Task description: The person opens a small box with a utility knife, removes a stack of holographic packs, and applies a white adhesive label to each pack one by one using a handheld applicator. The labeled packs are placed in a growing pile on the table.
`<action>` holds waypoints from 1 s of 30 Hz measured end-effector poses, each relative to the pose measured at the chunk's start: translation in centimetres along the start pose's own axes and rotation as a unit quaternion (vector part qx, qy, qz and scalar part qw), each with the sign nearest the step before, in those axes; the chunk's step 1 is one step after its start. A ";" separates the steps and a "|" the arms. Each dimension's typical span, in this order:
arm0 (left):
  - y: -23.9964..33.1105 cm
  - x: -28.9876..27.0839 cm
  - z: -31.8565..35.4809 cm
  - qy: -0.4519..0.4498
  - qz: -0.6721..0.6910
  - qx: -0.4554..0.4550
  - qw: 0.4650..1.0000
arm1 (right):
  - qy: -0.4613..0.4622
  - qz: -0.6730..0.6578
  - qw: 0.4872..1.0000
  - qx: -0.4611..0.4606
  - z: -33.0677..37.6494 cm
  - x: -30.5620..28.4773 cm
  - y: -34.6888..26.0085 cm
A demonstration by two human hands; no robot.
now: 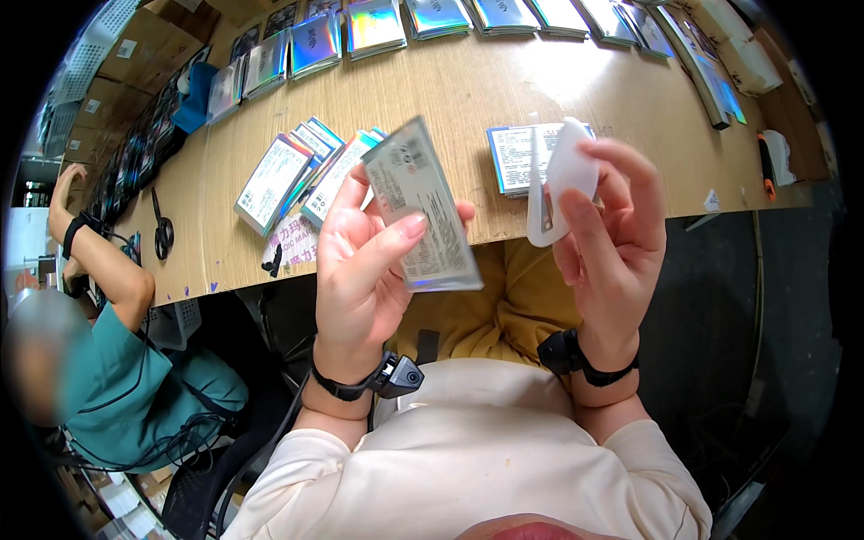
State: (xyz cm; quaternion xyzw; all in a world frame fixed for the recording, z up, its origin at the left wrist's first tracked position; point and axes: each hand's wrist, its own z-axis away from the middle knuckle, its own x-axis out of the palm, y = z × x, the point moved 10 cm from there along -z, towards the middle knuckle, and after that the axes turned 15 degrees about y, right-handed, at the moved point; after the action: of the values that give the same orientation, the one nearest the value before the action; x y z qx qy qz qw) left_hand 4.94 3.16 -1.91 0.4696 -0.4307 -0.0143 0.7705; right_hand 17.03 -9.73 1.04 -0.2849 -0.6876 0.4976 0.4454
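My left hand [355, 270] grips a flat rectangular packet [423, 202] in a clear sleeve, tilted up above the table's front edge. Small dark print covers its pale face, and my thumb lies across it. In my right hand [621, 220], a thin translucent white plastic piece [576, 162] with a rounded outline is pinched between thumb and fingers. Behind that piece, partly covered by it, a stack of printed packets [511, 162] rests on the table. More packets [274, 175] with shiny rainbow edges lie in overlapping piles beyond my left hand.
Silvery holographic packets [376, 27] line the wooden table's [432, 85] far edge in several stacks. Black scissors [163, 229] lie at the left, near a co-worker in a green top [126, 387]. An orange-and-black tool [768, 171] sits at the right edge. Cardboard boxes [148, 45] stand far left.
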 end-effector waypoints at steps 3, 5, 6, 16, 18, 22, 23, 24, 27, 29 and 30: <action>0.4 -0.1 -0.1 0.037 0.040 0.004 0.999 | -0.029 0.072 0.997 -0.021 0.3 0.1 0.1; 0.8 0.1 -0.1 0.045 0.058 0.029 0.997 | -0.040 0.094 0.993 -0.065 0.8 0.9 0.0; 0.8 0.3 -0.1 0.052 0.056 0.038 0.996 | -0.045 0.105 0.990 -0.087 0.9 1.1 -0.2; 2.4 0.3 0.7 0.046 -0.174 0.196 0.964 | -0.043 0.114 0.982 -0.146 -0.2 0.5 0.1; 3.2 0.7 1.0 0.047 -0.264 0.209 0.941 | -0.056 0.137 0.969 -0.197 -0.7 0.3 -1.1; 0.7 1.4 0.5 -0.043 -0.275 0.040 0.960 | -0.059 0.168 0.964 -0.195 -1.3 0.5 -2.6; 0.8 0.8 0.2 -0.028 -0.214 0.020 0.976 | -0.049 0.134 0.976 -0.164 -1.4 0.1 -2.4; 0.9 0.1 -0.1 -0.013 -0.153 0.001 0.988 | -0.038 0.101 0.985 -0.133 -1.4 -0.4 -2.2; 0.8 -1.6 -1.0 0.044 -0.026 -0.035 0.998 | -0.006 0.013 0.998 -0.064 -1.1 -0.8 -2.0; 0.3 -2.1 -1.3 0.067 0.016 -0.055 0.996 | -0.024 0.004 0.999 -0.039 -0.9 -0.9 -1.7; 0.4 -2.0 -1.3 0.064 0.019 -0.054 0.996 | -0.039 -0.001 0.999 -0.021 -0.7 -0.5 -1.4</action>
State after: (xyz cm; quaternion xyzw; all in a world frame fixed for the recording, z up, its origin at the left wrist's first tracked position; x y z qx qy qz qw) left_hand 4.41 5.13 -3.11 0.4191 -0.3880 0.0070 0.8208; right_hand 17.95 -10.31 2.26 -0.2737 -0.7150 0.4932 0.4131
